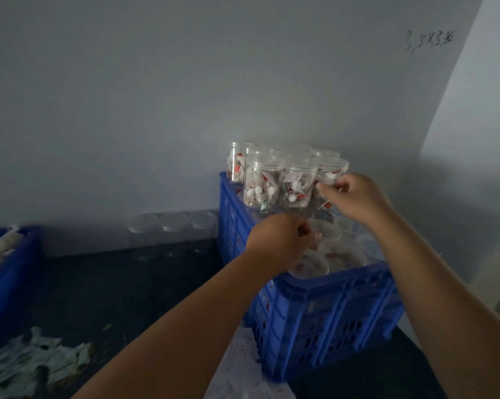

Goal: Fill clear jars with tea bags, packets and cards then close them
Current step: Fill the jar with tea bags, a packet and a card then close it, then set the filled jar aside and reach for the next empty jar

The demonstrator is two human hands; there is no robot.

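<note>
A blue crate [326, 306] against the wall holds several closed clear jars filled with tea bags and packets. An upper layer of jars [264, 182] stands at its back, and a lower layer with clear lids [310, 264] shows at the front. My right hand [355, 197] reaches to the right end of the upper layer, its fingers curled on the side of a filled jar [331, 169]. My left hand [283, 240] hovers over the lower jars with curled fingers beside a lid [328, 230]. Whether it grips anything is hidden.
Three empty clear jars [172, 228] stand on the dark floor along the wall, left of the crate. A second blue bin [9, 272] with white bags sits at the far left. A loose pile of pale packets [27, 364] lies at the bottom left.
</note>
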